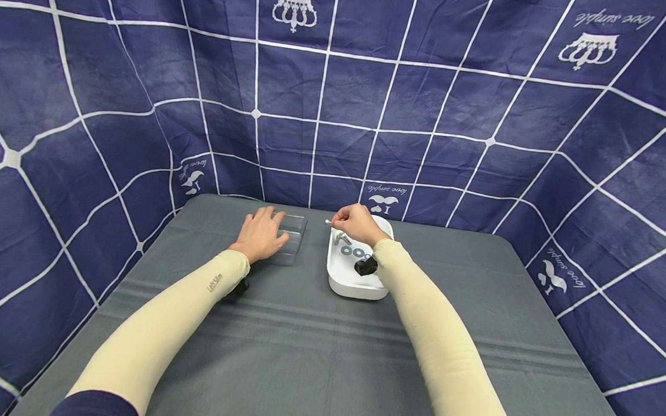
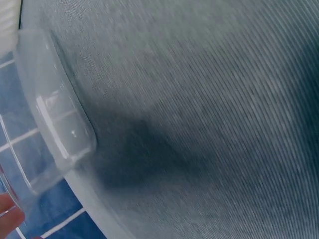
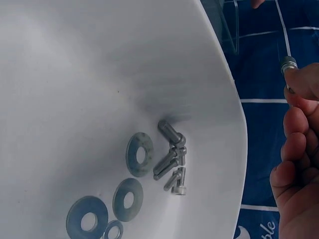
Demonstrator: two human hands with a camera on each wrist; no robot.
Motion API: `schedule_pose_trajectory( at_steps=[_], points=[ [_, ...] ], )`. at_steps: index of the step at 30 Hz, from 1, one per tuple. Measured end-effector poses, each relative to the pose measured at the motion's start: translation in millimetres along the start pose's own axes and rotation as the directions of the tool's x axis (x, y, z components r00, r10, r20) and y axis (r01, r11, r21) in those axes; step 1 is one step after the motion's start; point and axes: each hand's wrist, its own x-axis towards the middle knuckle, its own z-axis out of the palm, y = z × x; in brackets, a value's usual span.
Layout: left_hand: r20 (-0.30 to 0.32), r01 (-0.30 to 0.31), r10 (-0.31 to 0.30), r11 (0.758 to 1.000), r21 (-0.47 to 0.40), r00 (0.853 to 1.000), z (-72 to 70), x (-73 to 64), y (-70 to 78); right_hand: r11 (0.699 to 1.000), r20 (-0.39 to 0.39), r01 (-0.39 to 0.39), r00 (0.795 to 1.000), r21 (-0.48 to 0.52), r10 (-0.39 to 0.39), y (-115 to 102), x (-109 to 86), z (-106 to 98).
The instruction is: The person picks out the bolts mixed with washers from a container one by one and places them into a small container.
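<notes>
My left hand (image 1: 261, 234) lies spread over a clear plastic box with compartments (image 1: 288, 257), covering its left side. Its fingertips (image 2: 11, 221) show beside the clear wall in the left wrist view. My right hand (image 1: 359, 223) pinches a small metal socket-head bolt (image 3: 288, 63) between thumb and forefinger, head outward. That hand is above the far left rim of a white tray (image 1: 356, 291), right of the box. Inside the tray lie several more bolts (image 3: 169, 162) in a heap, with several flat washers (image 3: 128, 199) beside them, one smaller than the others.
A grey ribbed cloth (image 1: 312, 359) covers the table. Dark blue fabric with white lines (image 1: 352, 88) hangs behind and at both sides. A black wrist camera (image 1: 366, 266) under the right wrist hides part of the tray.
</notes>
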Motion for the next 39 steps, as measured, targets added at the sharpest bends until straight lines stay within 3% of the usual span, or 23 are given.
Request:
schedule_pose_trajectory(
  at_steps=[6,17,24,32,39],
  points=[
    [-0.009,0.009,-0.009,1.0,0.003,1.0,-1.9,-0.3,-12.5,1.0,-0.006,0.027,1.0,0.007,-0.027,-3.9,2.1,2.6],
    [0.048,0.04,-0.038,0.999,-0.035,0.998,1.5,-4.0,-31.9,0.999,0.004,0.044,0.999,0.016,-0.044,-7.5,4.5,9.9],
    [0.069,0.037,-0.032,0.997,-0.073,0.997,0.1,-3.7,-37.3,0.998,-0.008,0.052,0.999,0.027,-0.052,-11.6,6.8,11.2],
    [0.155,0.034,-0.023,0.997,-0.067,0.988,6.1,-0.7,-40.7,0.997,-0.004,0.071,0.997,0.004,-0.071,-17.9,10.2,12.5],
    [0.147,0.019,-0.008,0.997,-0.072,0.989,8.9,0.1,-38.9,0.997,-0.003,0.074,0.997,0.027,-0.074,-24.9,11.0,13.9]
  ],
)
